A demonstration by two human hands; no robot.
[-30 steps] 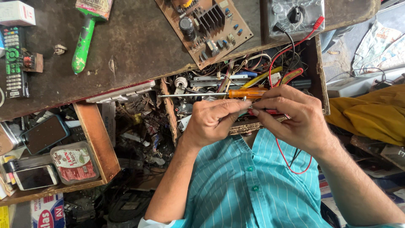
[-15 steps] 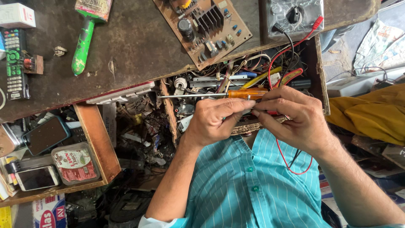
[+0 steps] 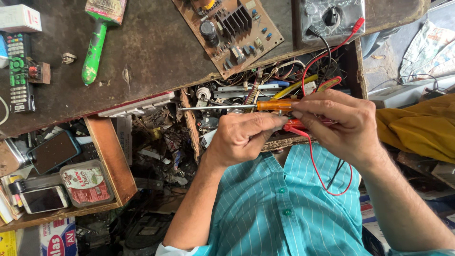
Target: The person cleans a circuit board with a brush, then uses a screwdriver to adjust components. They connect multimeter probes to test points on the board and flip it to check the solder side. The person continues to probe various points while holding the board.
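Little moved: one orange-handled screwdriver [image 3: 270, 105] still pinched in right hand [image 3: 343, 125]; left hand [image 3: 241, 137] curled shut beside it, contents hidden; two hands mid-frame.

Electronics repair workshop, small and cluttered. Worn dark wooden bench [image 3: 142, 57] carries a bare circuit board [image 3: 227, 31] w/ heatsink and capacitors, a grey multimeter [image 3: 332, 16] w/ red and black leads, a TV remote [image 3: 19, 71] and a green-handled brush [image 3: 97, 45]. Open drawer [image 3: 265, 95] under the bench is crammed w/ wires, parts and tools. Side wooden tray [image 3: 106, 156] holds old phones [image 3: 45, 199] and a lidded plastic tub [image 3: 85, 182]. An orange-handled screwdriver [image 3: 237, 106] sits over the drawer.
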